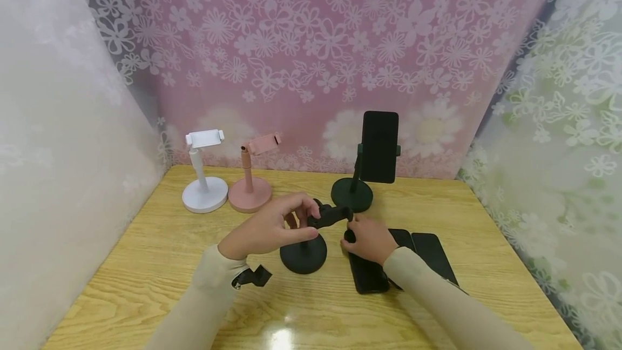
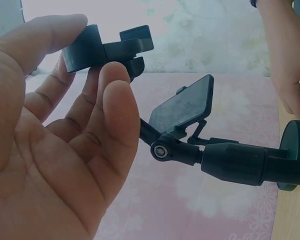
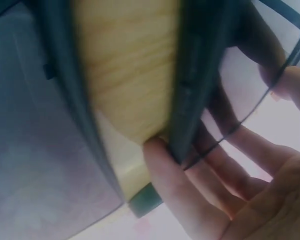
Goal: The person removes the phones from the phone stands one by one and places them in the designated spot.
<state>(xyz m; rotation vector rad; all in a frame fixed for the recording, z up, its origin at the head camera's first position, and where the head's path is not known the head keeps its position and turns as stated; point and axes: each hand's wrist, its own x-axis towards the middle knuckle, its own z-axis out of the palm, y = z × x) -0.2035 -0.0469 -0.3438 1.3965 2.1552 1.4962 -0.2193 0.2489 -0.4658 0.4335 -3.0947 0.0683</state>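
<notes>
My left hand (image 1: 272, 227) pinches the black clamp (image 1: 332, 216) atop a black phone stand, whose round base (image 1: 303, 257) rests on the table. In the left wrist view, thumb and fingers of the left hand (image 2: 65, 130) hold one end of the clamp (image 2: 85, 49); the stand's jointed arm (image 2: 232, 161) runs right. My right hand (image 1: 370, 239) grips the upper end of the leftmost black phone (image 1: 369, 277), just right of the stand. Seen from the right wrist, the fingers of that hand (image 3: 240, 200) curl round a dark phone's edge (image 3: 192, 100).
Two more phones (image 1: 403, 237) (image 1: 432, 255) lie right of the gripped one, partly under the right forearm. Behind stands a dark green stand (image 1: 352, 194) bearing an upright phone (image 1: 380, 147). White (image 1: 205, 196) and pink (image 1: 250, 196) stands are at the back left.
</notes>
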